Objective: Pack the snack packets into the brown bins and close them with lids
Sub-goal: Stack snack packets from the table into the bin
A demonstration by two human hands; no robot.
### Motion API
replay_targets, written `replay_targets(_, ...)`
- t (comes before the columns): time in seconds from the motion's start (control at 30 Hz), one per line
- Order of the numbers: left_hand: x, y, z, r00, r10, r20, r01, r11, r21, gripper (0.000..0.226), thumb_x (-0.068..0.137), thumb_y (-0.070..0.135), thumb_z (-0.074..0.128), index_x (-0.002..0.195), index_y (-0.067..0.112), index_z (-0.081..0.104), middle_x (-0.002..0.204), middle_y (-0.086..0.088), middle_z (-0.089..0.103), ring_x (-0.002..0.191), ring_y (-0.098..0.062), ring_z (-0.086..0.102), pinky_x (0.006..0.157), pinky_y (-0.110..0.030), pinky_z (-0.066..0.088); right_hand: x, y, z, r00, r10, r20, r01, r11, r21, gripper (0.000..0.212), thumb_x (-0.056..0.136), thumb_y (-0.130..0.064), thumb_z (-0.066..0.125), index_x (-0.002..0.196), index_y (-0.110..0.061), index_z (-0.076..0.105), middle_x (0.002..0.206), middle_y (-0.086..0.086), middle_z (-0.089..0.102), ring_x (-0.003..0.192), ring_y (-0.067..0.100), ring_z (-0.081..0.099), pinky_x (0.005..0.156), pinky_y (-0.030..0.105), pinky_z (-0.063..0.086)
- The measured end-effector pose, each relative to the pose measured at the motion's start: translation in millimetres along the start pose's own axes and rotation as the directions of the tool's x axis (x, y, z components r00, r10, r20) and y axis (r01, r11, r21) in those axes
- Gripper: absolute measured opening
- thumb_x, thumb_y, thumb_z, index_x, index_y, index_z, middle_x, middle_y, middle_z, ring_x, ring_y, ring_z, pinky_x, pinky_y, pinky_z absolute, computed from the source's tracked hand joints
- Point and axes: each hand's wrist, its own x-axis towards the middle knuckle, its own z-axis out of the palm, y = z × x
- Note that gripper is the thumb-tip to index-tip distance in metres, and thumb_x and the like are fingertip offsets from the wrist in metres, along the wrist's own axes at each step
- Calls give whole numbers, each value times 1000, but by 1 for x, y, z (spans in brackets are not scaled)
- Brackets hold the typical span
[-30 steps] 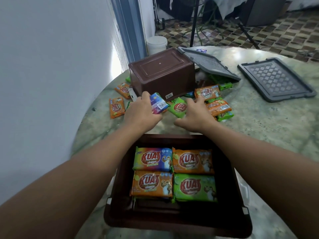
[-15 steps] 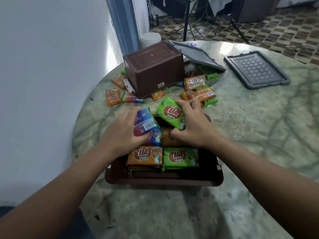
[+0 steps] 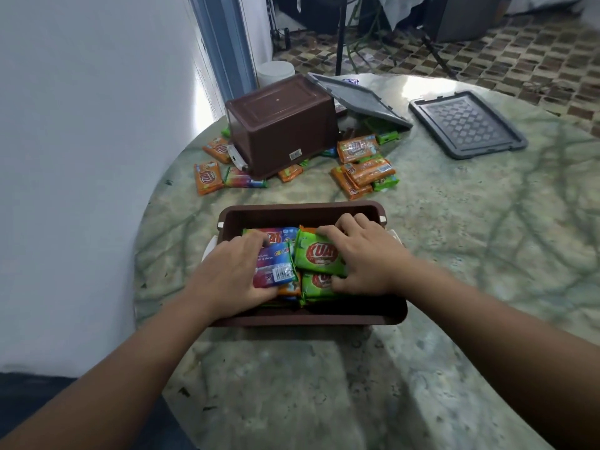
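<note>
Two hands gripping packets in open bin [image 3: 308, 212], left hand [image 3: 227, 277] multicolour packet [image 3: 274, 271], right hand [image 3: 363, 258] green packet [image 3: 319, 254], overturned bin [image 3: 282, 125] beyond

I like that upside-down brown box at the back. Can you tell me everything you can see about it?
The upside-down brown bin looks like smooth, dark brown plastic. Its flat base faces up, with a raised rectangle outline and a tiny pale dot in the middle. A small white barcode sticker sits low on one side, and a whitish latch sticks out at its lower left corner. It stands at the far side of the marble table, with snack packets around its foot and a grey lid leaning behind it.
</note>
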Motion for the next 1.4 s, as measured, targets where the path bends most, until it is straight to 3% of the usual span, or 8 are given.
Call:
replay_targets(0.37,3,-6,5,988,155,-27,-155,988,10,70,90,67,55,142,19,56,124,0,59,107,-20,58,89,-41,52,4,-4,5,999,-30,-10,31,999,35,91,74,-78,61,149,-33,33,128,-3,43,114,17,42,96,34,42)
replay_targets(0.57,-2,2,-1,964,134,-231,-161,981,-103,46,100,51,52,118,13,70,104,2,66,87,-15,60,76,-30,49,2,-5,4,1000,-19,-14,20,999,49,92,70,-77,63,145,-32,34,124,-4,43,112,18,43,93,34,43)
replay_targets(0.7,-4,4,-4,961,80,-266,-126,979,-161,43,105,42,44,127,13,67,98,6,64,88,-13,60,74,-28,47,2,-5,3,1000,-17,-3,17,998,52,92,70,-78,63,144,-33,34,125,-5,42,112,17,42,93,34,43)
replay_targets(0.8,-5,2,-4,967,34,-252,-84,978,-190,44,108,40,38,134,16,64,95,16,54,86,-11,58,71,-34,49,2,-5,2,1000,-20,-2,20,998,57,91,70,-78,62,144,-33,34,124,-5,42,112,16,43,92,33,43)
replay_targets(0.9,-2,0,-1,988,-15,-152,-18,976,-218,48,108,46,34,132,19,65,109,9,68,100,-14,65,79,-38,55,2,-5,2,1000,-18,-7,19,998,64,90,70,-78,62,143,-33,36,122,-5,42,110,16,44,91,32,44)
replay_targets(1.07,6,0,2,996,90,-14,-90,996,-20,50,106,51,32,133,25,65,109,5,64,97,-16,61,80,-35,51,2,-5,2,1000,-17,1,17,998,57,90,70,-79,62,143,-34,34,122,-4,42,110,16,43,91,31,43)
replay_targets(1.23,3,2,-1,991,132,-12,-131,991,35,81,81,84,55,140,27,54,118,8,55,106,-11,49,93,-30,45,3,-6,3,1000,-7,8,7,999,42,90,70,-79,62,143,-35,33,123,-3,42,111,18,44,93,33,45)
replay_targets(1.4,3,-5,2,975,217,55,-221,972,78,79,72,70,74,136,27,56,117,7,51,106,-15,47,85,-37,51,0,-8,1,1000,-13,15,12,999,43,90,69,-78,60,143,-33,35,121,-4,43,110,17,44,91,33,42)
